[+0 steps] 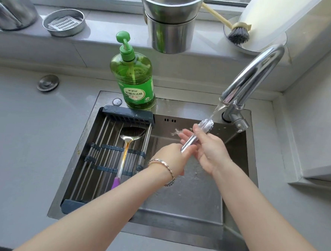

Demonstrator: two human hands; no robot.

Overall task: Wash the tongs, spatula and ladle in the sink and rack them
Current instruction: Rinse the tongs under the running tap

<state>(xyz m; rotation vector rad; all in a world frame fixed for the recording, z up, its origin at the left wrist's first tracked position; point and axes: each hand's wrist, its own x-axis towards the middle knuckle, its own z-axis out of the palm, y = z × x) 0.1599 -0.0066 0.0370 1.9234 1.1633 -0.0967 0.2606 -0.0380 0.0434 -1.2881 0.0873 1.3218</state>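
Steel tongs are held over the sink with their scalloped tips up in the stream from the tap. My left hand grips the lower end of the tongs. My right hand wraps around their middle, fingers near the tips. A steel spatula with a purple handle end lies on the roll-up rack across the left side of the sink. No ladle shows.
A green dish soap bottle stands on the sink's back rim. On the window ledge are stacked steel pots, a round steel dish, a dish brush and a kettle. Grey counter surrounds the sink.
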